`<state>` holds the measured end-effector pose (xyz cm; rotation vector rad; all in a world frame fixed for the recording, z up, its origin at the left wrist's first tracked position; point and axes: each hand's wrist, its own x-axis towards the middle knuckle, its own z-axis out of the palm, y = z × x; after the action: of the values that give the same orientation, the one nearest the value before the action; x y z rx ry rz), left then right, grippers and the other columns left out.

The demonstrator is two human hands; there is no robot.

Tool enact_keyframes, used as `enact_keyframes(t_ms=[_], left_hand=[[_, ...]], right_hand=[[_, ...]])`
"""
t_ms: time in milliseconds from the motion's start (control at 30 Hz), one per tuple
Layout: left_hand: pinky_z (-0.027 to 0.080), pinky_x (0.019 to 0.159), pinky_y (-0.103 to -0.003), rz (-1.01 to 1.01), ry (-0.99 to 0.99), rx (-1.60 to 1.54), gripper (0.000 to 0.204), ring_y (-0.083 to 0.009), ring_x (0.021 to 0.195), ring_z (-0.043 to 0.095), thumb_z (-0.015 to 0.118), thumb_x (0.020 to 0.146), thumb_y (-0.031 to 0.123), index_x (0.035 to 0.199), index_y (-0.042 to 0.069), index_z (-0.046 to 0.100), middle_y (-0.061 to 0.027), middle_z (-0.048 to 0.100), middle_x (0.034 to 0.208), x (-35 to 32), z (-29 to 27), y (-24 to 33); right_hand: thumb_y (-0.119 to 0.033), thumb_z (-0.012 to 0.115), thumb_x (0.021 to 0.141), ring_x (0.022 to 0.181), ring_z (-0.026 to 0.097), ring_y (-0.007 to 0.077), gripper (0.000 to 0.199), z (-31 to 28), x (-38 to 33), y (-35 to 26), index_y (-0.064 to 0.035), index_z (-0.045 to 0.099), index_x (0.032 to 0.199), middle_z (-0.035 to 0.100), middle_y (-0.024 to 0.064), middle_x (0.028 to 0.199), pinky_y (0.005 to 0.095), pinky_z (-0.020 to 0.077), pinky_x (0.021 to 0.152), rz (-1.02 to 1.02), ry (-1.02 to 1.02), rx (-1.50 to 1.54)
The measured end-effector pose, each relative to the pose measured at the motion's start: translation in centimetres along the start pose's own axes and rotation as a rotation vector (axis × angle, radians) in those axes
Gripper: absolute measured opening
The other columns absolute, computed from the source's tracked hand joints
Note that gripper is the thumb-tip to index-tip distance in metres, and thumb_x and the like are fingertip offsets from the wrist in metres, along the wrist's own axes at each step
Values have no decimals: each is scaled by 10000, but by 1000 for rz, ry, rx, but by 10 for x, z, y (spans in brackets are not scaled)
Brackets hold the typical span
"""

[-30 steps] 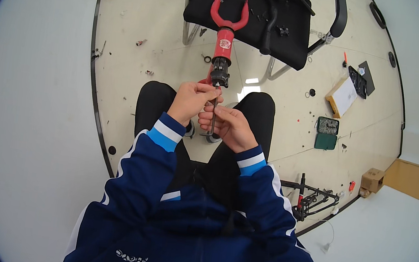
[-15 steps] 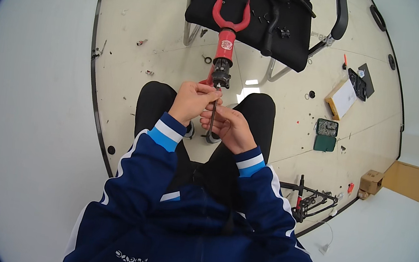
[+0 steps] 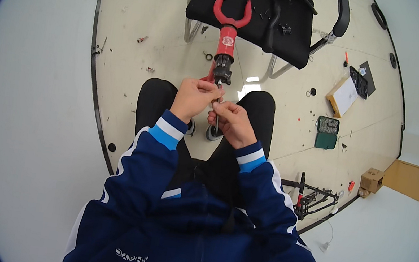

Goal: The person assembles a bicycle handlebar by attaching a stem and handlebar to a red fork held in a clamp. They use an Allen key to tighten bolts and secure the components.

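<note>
A red fork-shaped bike part (image 3: 226, 42) points away from me, its two prongs resting on a black chair seat. At its near end is a black clamp-like piece (image 3: 222, 70). A thin dark hex key (image 3: 216, 124) runs from below this clamp toward my lap. My left hand (image 3: 196, 99) pinches the key's upper end, close to the clamp. Just below, my right hand (image 3: 233, 123) holds its shaft between thumb and fingers. The fingers partly hide the key, and whether its tip sits in a bolt is too small to tell.
The black chair (image 3: 299, 42) carries a black handlebar-like tube (image 3: 271, 27) and several small parts. On the floor at right lie an open green case (image 3: 325, 141), a white board (image 3: 344, 96) and a black bike frame (image 3: 313, 196). Small loose parts are scattered left and right.
The hex key's bent lower end, which pointed left before, no longer shows to that side; the key seems turned. My right hand has shifted slightly up and right along it.
</note>
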<state>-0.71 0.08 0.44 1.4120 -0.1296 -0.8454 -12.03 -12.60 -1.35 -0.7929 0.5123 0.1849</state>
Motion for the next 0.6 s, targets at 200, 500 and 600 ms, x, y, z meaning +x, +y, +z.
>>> enact_keyframes(t_ms=[200,500,600], left_hand=[[491,603,-238,-123,-79,-139,172,-106,668,619,694,904,86,952,-80,705,-98,707,833,0,-4,3],[488,605,-260,-79,-17,50,184,-110,668,608,762,851,133,842,-49,734,-68,703,783,-2,-2,3],[497,626,-243,-58,-15,127,198,-113,691,636,769,855,143,836,-51,738,-70,705,788,0,-3,-1]], right_hand=[[-214,593,998,974,704,271,373,8,-12,-8,85,596,1221,699,207,1098,376,560,920,70,-199,145],[-193,656,964,917,718,241,261,-7,0,5,53,690,1044,725,162,1031,346,557,888,5,-87,-16],[-219,659,967,896,720,231,269,-2,-1,11,38,695,1038,730,152,1018,336,553,874,-5,-28,-75]])
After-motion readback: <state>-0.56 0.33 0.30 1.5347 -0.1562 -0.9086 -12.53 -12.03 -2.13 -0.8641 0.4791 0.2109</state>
